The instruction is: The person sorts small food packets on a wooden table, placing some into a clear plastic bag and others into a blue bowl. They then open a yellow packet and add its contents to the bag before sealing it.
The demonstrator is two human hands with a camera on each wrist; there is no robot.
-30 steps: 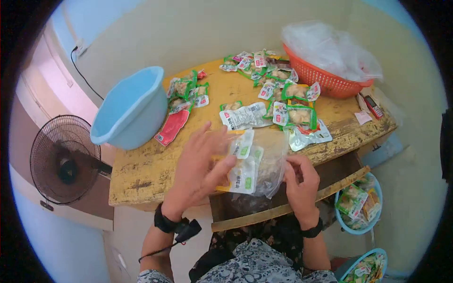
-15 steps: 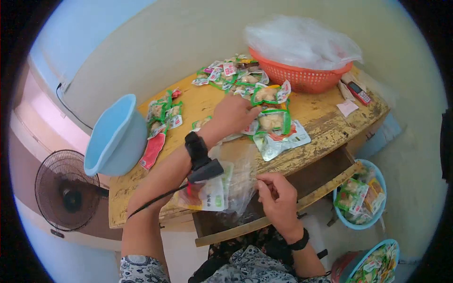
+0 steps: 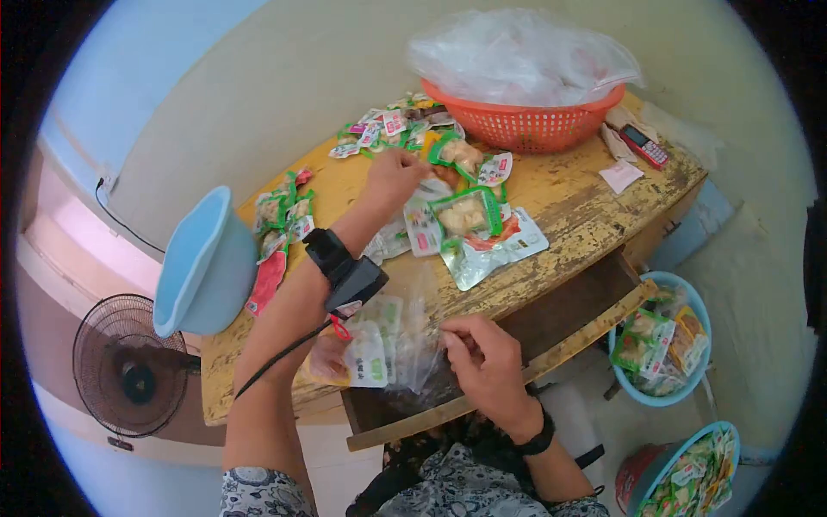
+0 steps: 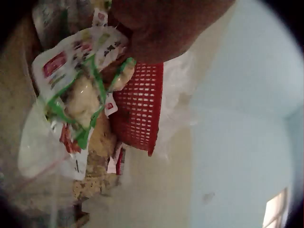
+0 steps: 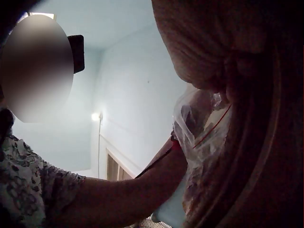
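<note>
At the packet pile, my left hand (image 3: 392, 183) has curled fingers pinching a small packet (image 3: 441, 179) with brownish contents, partly covered by the fingertips. In the left wrist view that hand (image 4: 166, 28) is over a white-and-green packet (image 4: 83, 97). My right hand (image 3: 489, 366) pinches the edge of a clear plastic bag (image 3: 419, 323) above the open drawer. Flat white packets (image 3: 370, 353) lie inside the bag, partly behind the left forearm. From the right wrist, the clear bag (image 5: 190, 123) shows beneath the right hand (image 5: 213, 47).
An orange basket (image 3: 525, 127) of clear bags stands at the back, a phone (image 3: 644, 146) to its right. A blue basin (image 3: 207, 267) and more packets (image 3: 280, 215) are at the left. Two tubs of packets (image 3: 662, 392) (image 3: 689, 478) stand below right; a fan (image 3: 133, 370) is far left.
My left hand has gone from beside the bag up to the pile and taken hold of a packet; packets there have shifted and tilted. My right hand keeps hold of the bag.
</note>
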